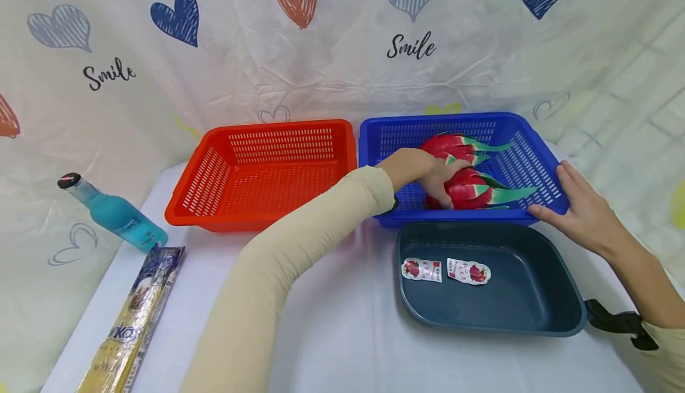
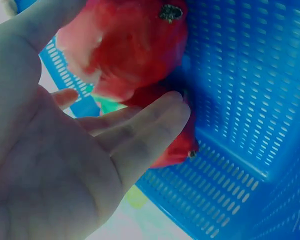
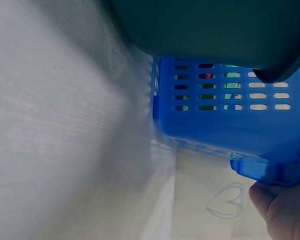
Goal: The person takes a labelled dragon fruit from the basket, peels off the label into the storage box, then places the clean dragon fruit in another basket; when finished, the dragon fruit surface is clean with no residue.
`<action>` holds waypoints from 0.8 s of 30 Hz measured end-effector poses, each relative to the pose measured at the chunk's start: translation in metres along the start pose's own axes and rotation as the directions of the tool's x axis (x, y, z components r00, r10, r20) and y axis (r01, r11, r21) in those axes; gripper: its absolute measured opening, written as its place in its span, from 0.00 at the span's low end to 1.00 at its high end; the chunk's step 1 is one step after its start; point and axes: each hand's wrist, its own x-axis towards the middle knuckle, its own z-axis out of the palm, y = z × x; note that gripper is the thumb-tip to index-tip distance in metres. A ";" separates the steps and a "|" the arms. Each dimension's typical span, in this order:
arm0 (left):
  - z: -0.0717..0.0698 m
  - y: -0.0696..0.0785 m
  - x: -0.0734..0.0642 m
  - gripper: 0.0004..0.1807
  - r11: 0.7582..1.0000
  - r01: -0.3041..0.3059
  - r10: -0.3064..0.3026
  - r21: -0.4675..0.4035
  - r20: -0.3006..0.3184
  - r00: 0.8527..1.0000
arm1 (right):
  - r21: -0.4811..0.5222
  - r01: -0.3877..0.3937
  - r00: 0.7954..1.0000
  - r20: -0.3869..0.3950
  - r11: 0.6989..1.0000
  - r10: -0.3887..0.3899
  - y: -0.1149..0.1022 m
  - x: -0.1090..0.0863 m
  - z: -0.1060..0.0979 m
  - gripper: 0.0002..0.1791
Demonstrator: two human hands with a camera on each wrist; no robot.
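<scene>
Two red dragon fruits with green leaf tips lie in a blue basket, a rear dragon fruit and a front dragon fruit. My left hand reaches into the basket at the front fruit. In the left wrist view the thumb lies along one fruit, while fairly straight fingers extend past it towards the other; a gap shows between palm and fruit. My right hand holds the basket's front right corner, thumb on the front rim and fingers along the side. The right wrist view shows part of that hand against the rim.
A red basket stands left of the blue one. In front is a dark teal tub with two dragon-fruit labels, a left label and a right label. Far left lie a blue bottle and a yellow noodle packet.
</scene>
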 end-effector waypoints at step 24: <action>-0.001 -0.039 -0.022 0.47 0.994 0.037 -0.062 -0.100 -0.260 0.964 | -0.090 0.127 0.992 -0.001 0.988 -0.128 -0.018 0.017 -0.021 0.61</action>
